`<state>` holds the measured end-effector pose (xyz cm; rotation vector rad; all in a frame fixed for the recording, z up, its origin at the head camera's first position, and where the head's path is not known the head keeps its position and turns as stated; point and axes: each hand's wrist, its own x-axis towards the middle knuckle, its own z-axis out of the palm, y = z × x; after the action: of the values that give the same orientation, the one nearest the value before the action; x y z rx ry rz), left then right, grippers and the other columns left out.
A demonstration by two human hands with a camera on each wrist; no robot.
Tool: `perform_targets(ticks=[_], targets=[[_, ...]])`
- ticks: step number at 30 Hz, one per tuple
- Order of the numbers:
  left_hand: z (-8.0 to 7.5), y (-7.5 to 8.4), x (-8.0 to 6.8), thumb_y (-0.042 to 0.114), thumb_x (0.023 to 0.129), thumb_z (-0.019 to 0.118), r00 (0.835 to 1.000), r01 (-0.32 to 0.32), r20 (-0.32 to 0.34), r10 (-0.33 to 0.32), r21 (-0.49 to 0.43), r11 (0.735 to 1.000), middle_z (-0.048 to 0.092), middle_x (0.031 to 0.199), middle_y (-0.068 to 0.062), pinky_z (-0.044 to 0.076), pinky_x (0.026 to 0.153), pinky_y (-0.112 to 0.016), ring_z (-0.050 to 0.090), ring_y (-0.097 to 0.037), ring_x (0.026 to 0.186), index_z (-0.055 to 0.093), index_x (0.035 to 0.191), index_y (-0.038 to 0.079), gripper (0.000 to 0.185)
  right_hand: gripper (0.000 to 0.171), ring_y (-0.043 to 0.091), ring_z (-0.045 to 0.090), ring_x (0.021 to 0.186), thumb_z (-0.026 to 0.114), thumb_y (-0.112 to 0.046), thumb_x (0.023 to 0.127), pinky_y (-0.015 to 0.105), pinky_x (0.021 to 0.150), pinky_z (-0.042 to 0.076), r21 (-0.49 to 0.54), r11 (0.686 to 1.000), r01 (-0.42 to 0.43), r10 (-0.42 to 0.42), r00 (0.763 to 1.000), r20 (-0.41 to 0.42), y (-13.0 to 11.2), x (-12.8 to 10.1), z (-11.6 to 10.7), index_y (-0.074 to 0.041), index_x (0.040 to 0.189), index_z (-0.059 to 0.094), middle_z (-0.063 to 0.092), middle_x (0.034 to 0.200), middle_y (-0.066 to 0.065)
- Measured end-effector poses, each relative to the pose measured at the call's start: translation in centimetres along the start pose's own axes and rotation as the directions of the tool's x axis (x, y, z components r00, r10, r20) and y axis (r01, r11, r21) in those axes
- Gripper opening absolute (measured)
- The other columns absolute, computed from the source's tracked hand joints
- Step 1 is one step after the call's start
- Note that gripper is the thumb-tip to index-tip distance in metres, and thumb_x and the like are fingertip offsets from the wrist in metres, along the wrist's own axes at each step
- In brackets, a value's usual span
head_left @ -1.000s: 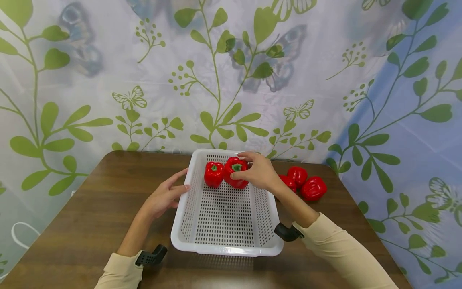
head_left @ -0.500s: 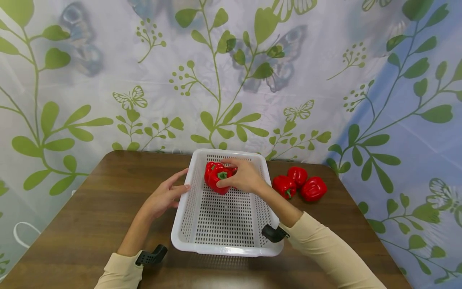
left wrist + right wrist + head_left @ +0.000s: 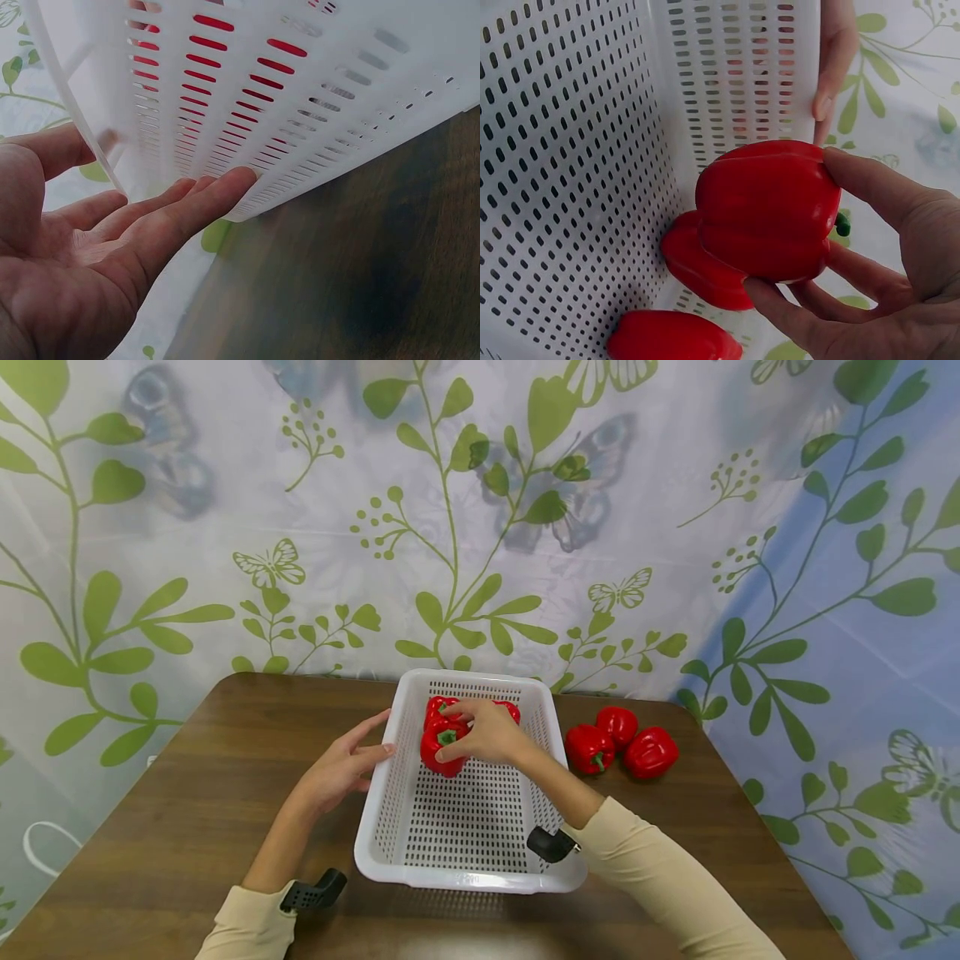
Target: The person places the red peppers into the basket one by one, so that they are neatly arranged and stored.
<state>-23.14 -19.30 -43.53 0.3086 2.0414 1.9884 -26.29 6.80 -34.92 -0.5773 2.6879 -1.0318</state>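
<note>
In the head view, a white perforated plastic basket (image 3: 468,881) stands on the table. My left hand (image 3: 345,768) holds its left side, the thumb over the rim and the fingers along the outer wall, as the left wrist view shows. Inside the basket, my right hand (image 3: 487,735) grips a red bell pepper (image 3: 769,214) between thumb and fingers, its green stem toward the palm. Two other red peppers lie in the basket: one pepper (image 3: 697,259) just behind the held one, another pepper (image 3: 671,337) farther right in the head view, partly hidden by my right hand.
Three more red peppers, a front one (image 3: 588,748), a back one (image 3: 617,727) and a right one (image 3: 651,753), lie on the brown wooden table (image 3: 247,760) right of the basket. A leaf-patterned curtain (image 3: 315,527) hangs behind the table. A white cord (image 3: 41,852) shows at the left.
My right hand has moved the gripped pepper left and toward me within the basket, uncovering part of the pepper behind it on the right. The left hand has stayed on the basket's side.
</note>
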Motion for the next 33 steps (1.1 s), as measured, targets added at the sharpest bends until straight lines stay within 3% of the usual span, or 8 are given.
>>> perform_targets(ticks=[10,33], targets=[[0.0,0.0,-0.1,0.026,0.103,0.060,1.000,0.003,0.003,-0.004,0.003,1.000,0.050,0.147,-0.029,0.060,0.082,-0.057,0.064,-0.045,0.120,0.025,0.162,0.026,0.069,0.062,0.029,0.059,0.122,0.087,-0.027,0.077,0.040,0.088,0.060,-0.067,0.997,0.027,-0.025,0.999,0.040,0.0,0.6,1.2,-0.013,0.134,0.065,0.066,0.133,0.012],[-0.1,0.0,-0.1,0.025,0.103,0.058,1.000,-0.002,0.018,0.002,-0.008,1.000,0.049,0.148,-0.030,0.060,0.082,-0.057,0.064,-0.047,0.119,0.024,0.162,0.026,0.068,0.059,0.028,0.060,0.118,0.089,-0.018,0.074,0.046,0.092,0.059,-0.120,0.993,0.013,0.002,0.992,0.129,0.4,1.3,2.8,-0.018,0.129,0.067,0.067,0.128,0.009]])
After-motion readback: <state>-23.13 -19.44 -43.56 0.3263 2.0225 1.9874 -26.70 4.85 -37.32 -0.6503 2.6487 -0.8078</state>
